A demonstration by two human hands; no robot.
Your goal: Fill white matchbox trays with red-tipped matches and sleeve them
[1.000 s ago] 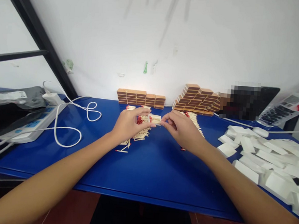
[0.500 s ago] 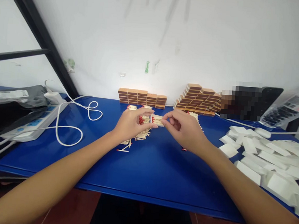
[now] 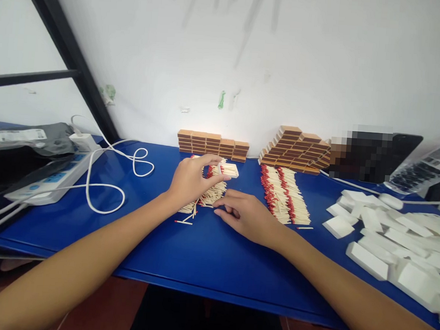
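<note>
My left hand (image 3: 191, 179) is raised a little above the blue table (image 3: 207, 244) and pinches a small white matchbox tray (image 3: 228, 170) with matches in it. Below it lies a loose pile of red-tipped matches (image 3: 211, 194). My right hand (image 3: 243, 214) rests low on the table, its curled fingertips at the edge of that pile; I cannot make out whether it holds any matches. A second, neater row of matches (image 3: 285, 195) lies to the right of my right hand.
Brown matchbox sleeves are stacked against the wall in two piles (image 3: 213, 145) (image 3: 300, 148). Several white inner trays (image 3: 392, 237) cover the right side. A power strip (image 3: 49, 175) with looping white cables (image 3: 105, 187) lies at the left. A black bag (image 3: 21, 143) sits far left.
My right hand has let go of the tray and dropped to the table beside the loose matches. My left hand keeps the tray, slightly higher. The row of matches on the right is now uncovered.
</note>
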